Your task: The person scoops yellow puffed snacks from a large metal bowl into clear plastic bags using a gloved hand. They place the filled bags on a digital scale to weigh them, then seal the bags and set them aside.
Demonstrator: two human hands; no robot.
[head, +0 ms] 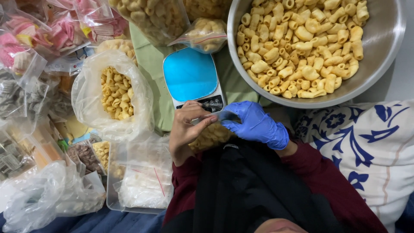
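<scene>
You hold a small clear bag of yellow snack pieces [211, 133] between both hands, just above your lap. Your left hand [186, 125] is bare, its thumb and fingers closed narrowly on the bag's top edge. Your right hand [254, 123], in a blue glove, pinches the same edge from the other side, the fingertips of the two hands almost meeting. The filled part of the bag hangs below the grip and is partly hidden by your hands.

Just beyond the grip sits a small kitchen scale [193, 77] with a bright blue platform; your left fingertips are right at its near edge, over the display strip. The scale rests on a green cloth [148, 60].

Farther out and to the right of the grip stands a large metal bowl [379, 39], heaped with the same curled yellow pieces. To the left of the grip lies an open plastic bag of the pieces [113, 92], and beyond the scale a small sealed bag [206, 33]. Near your left arm is a clear tray of empty bags [142, 185]. To the right of your gloved wrist lies a white cloth with a blue flower print [366, 142].
</scene>
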